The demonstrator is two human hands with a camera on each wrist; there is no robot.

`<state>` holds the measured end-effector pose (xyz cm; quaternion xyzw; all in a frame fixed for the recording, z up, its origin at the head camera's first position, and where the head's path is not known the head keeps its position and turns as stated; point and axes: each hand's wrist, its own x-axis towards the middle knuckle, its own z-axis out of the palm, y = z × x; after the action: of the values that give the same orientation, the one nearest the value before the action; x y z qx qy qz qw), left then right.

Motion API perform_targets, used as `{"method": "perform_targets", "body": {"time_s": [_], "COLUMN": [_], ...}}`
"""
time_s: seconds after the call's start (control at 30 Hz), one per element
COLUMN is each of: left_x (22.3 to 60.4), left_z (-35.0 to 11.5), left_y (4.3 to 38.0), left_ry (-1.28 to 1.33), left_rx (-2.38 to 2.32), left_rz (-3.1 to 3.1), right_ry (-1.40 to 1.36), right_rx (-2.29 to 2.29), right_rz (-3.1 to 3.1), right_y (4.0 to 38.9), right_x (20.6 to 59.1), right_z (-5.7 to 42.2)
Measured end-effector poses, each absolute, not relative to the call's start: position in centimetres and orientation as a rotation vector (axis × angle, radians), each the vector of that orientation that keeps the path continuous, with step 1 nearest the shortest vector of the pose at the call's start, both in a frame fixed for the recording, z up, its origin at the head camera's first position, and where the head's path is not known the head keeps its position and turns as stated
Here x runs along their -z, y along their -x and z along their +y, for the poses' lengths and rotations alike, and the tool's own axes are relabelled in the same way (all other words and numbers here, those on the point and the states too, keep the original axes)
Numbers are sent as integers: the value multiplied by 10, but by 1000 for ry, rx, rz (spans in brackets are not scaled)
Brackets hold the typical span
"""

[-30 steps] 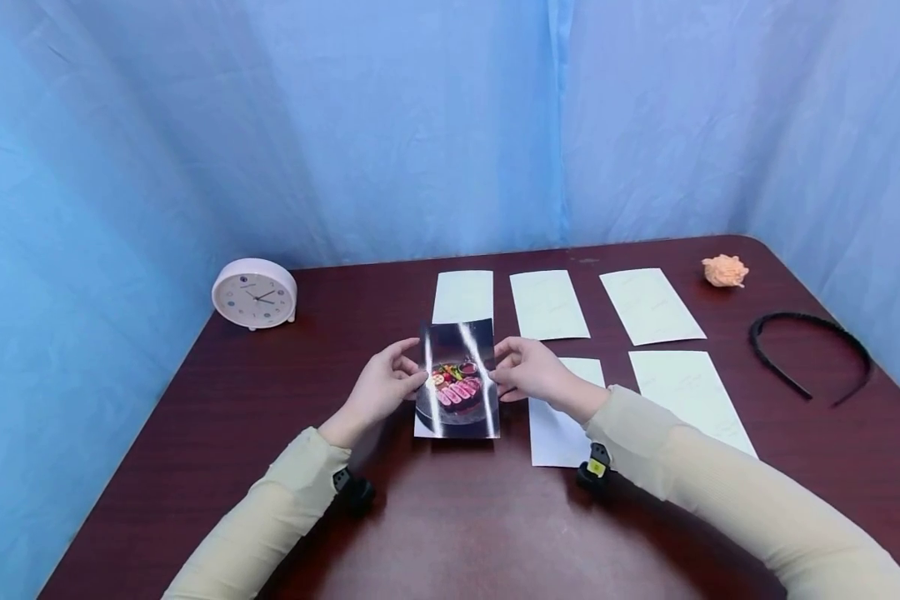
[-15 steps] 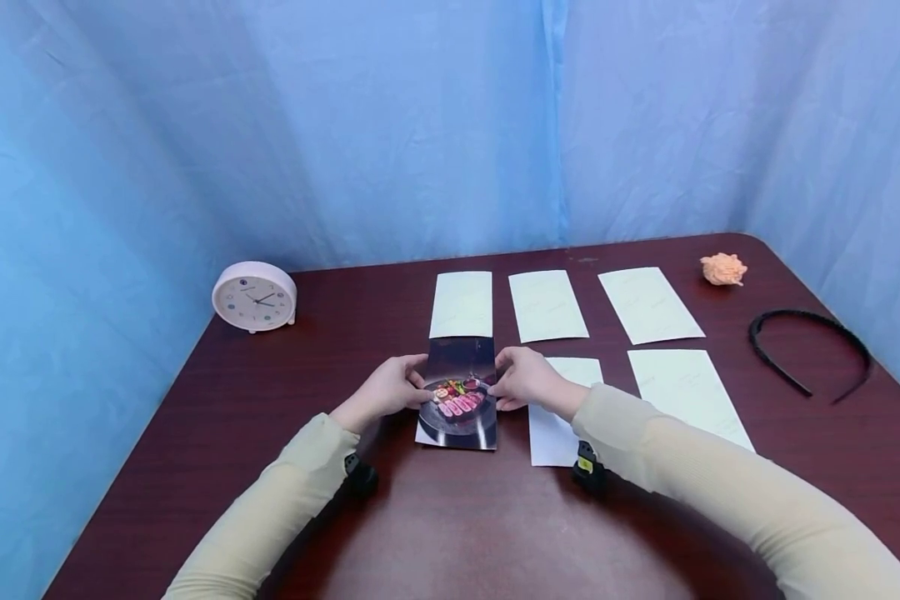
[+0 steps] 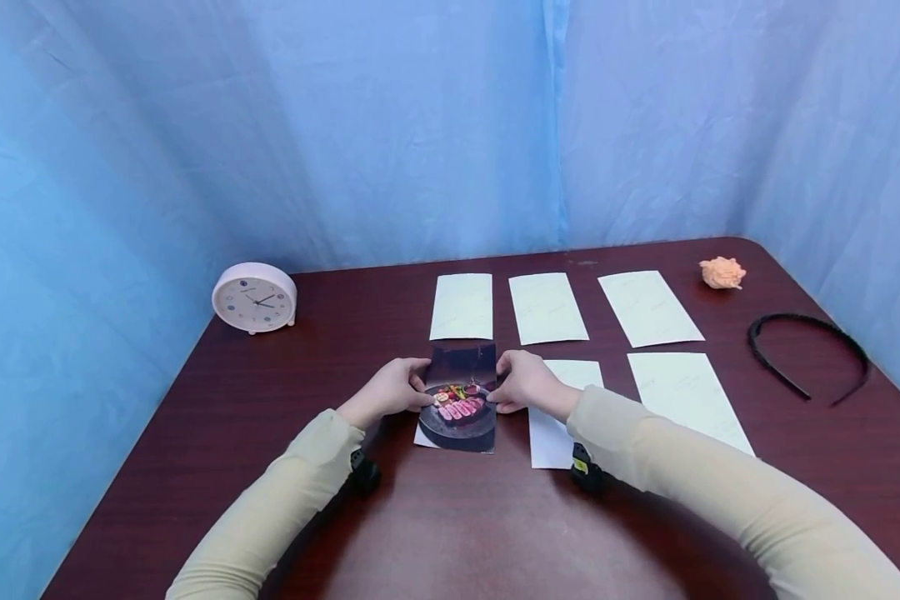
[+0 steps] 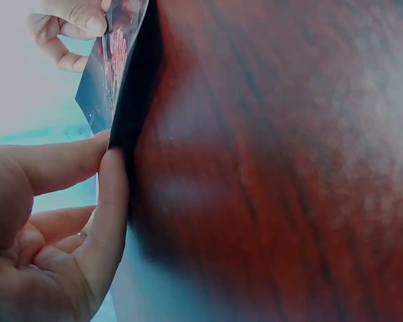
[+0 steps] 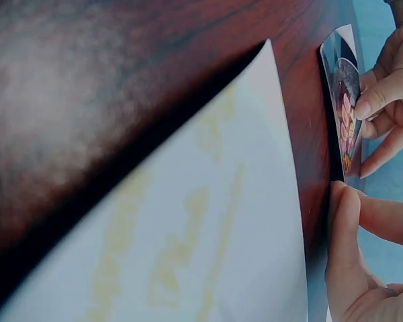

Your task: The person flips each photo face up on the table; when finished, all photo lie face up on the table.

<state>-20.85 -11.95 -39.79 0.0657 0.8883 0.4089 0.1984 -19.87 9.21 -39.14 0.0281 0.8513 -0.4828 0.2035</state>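
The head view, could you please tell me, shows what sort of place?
Probably a curtained-off tabletop workspace: blue curtains hang behind a dark-red table, where white cards lie in rows.

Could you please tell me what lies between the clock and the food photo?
The head view shows bare tabletop, then the left hand pinching the food photo.

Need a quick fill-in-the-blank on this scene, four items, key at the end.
1. The left hand and right hand pinch ____ (the same or opposite) side edges of the food photo.
2. The back row holds ____ (number) white sheets.
3. In the head view, the clock stands on the ____ (left or right) side of the table.
4. The color of the headband is ____.

Missing words: opposite; three; left; black.
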Motion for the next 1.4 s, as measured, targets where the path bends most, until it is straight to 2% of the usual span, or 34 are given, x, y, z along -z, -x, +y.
{"method": "perform_targets", "body": {"time_s": [0.6,0.93,1.4], "left_x": [397,375,368], "left_z": [-124,-119,-92], "left_y": [203,192,178], "left_ry": [-126,-282,-479], "left_rx": [-1116,-859,-1097], "left_rz": [2538,2817,2828], "right_ry": [-34,85,245], "right_rx": [1286,1361,1419], "right_rz": [2442,2399,2458], "right_y": [197,193,169], "right_x": [391,381,375], "right_z": [92,109,144]}}
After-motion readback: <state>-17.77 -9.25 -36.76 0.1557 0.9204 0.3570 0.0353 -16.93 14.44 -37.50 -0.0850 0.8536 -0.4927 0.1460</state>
